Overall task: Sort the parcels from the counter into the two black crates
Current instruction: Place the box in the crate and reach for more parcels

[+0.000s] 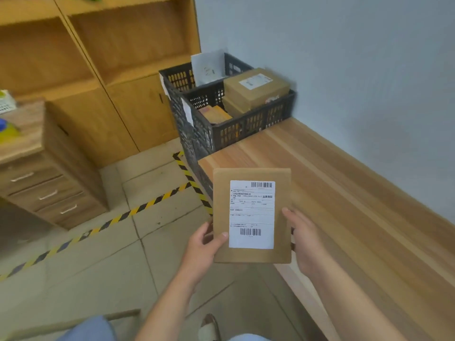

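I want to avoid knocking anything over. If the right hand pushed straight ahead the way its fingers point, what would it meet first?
The right hand is already on the brown parcel, so that comes first. Beyond it the line runs over bare counter toward the nearer black crate, though depth is unclear.

The long wooden counter (344, 193) runs beside the pale wall, and at its far end, right by it, are two black crates (246, 129) with brown boxes (256, 88) inside, while the tiled floor (123, 254) has a yellow and black stripe (147, 205) across it.
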